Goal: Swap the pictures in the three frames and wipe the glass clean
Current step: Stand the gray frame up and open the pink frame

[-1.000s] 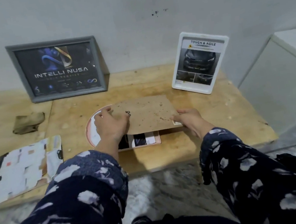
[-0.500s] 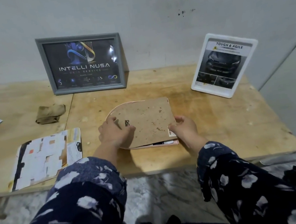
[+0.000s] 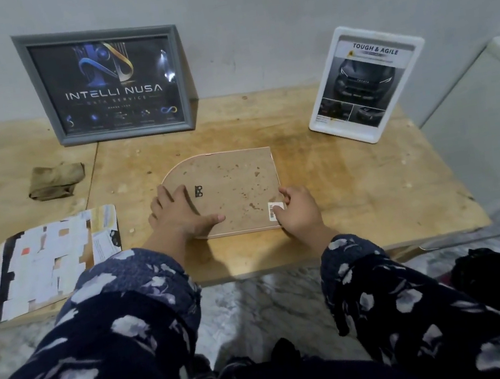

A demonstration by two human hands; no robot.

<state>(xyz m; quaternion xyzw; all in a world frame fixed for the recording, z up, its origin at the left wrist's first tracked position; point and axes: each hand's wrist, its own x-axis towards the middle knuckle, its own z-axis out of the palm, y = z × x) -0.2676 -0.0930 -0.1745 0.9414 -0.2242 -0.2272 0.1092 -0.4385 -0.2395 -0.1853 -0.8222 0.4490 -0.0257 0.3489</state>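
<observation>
Table: a worn plywood table (image 3: 356, 193) against a pale wall, carrying everything below.
Grey frame: the grey-framed "Intelli Nusa" poster (image 3: 109, 83) leans upright on the wall at the back left, picture side out.
White frame: a white-framed "Tough & Agile" car print (image 3: 365, 82) leans at the back right, well apart from the hands.
Loose print: a patchy white-and-dark sheet (image 3: 48, 261) lies flat near the front left edge.
Arched frame: the third frame (image 3: 229, 189), pink-edged with one rounded end, lies face down in the middle, its speckled backing board uppermost and seated level with the rim.
Left hand: the left hand (image 3: 177, 213) lies flat on the rounded end, fingers spread and pressing the board.
Right hand: the right hand (image 3: 299, 211) sits at the near right corner, fingers loosely bent against the edge beside the barcode sticker (image 3: 274, 210); whether it pinches the rim I cannot tell.
Cloth: a crumpled tan cloth (image 3: 57, 180) lies to the left, touching nothing else.
Hanger: a small black hanger (image 3: 198, 191) sits just beside the left fingertips.
Risk: the glass faces the gritty tabletop, so hard pressing or sliding could scratch it. If the board is not locked, lifting by one corner could drop picture and glass.
Risk: this glass probably needs wiping yet; bare fingers could smear it on turning over.
</observation>
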